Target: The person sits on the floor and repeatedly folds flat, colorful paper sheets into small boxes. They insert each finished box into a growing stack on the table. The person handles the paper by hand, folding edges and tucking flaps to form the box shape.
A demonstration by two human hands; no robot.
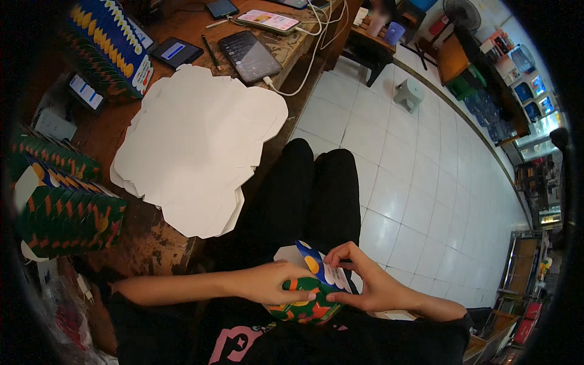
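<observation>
Floor: the white tiled floor (420,176) fills the right half of the view, to the right of the brown wooden desk (152,231), which takes up the left.
Desk: its worn top runs from the upper middle down to the lower left, its edge beside the person's black-clad legs (316,194).
White stack: a loose pile of flat white die-cut cardboard sheets (194,146) lies in the middle of the desk, overhanging the desk edge toward the legs.
Folded boxes, lower: a row of green cardboard boxes with orange and yellow shapes (61,194) stands at the left end of the desk, left of the white stack.
Folded boxes, upper: a row of blue cardboard boxes with yellow ovals (109,48) stands at the far left of the desk, above the white stack.
Phones: a dark smartphone with a white cable (249,56) lies on the desk just beyond the white stack; a light-screened smartphone (267,20) lies further back.
Held box: a small green, blue and orange printed cardboard box (310,292) is over the lap, off the desk, below its edge.
Left hand: the left hand (271,283) is clamped on the box's left side, thumb across its front.
Right hand: the right hand (365,280) grips the box's right side, fingertips pinching its white flap (334,274).
</observation>
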